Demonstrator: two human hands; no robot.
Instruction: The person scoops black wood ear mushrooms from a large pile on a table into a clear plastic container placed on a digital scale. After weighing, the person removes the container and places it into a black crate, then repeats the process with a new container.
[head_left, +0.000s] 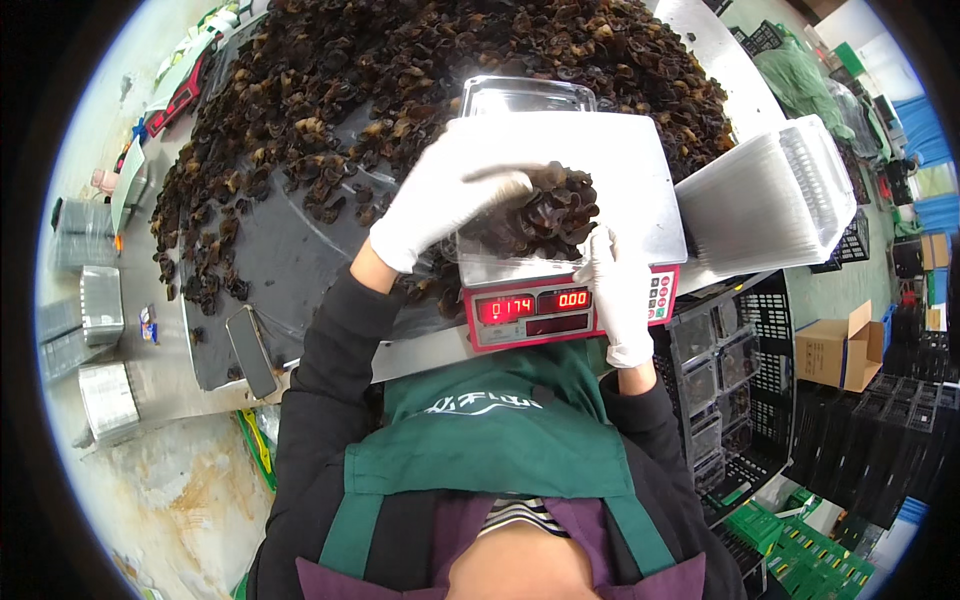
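A clear plastic tray (487, 268) with dark wood ear mushrooms (559, 214) in it sits on the white platform of a red-framed digital scale (637, 180), whose display is lit. My left hand (465, 184), in a white glove, reaches over the tray from the left, fingers at the top of the mushrooms; whether it grips any is hidden. My gloved right hand (616, 289) is at the tray's right front corner, its fingertips against the edge. Behind the platform lies another clear plastic tray or lid (529, 94), partly hidden by the scale.
A large heap of wood ear mushrooms (322, 67) spreads over the table behind. Nested clear trays (750, 202) lean right of the scale. A phone (252, 352) lies at the front left edge. A black crate (772, 322) with packed boxes stands below right; a cardboard box (836, 352) lies beyond.
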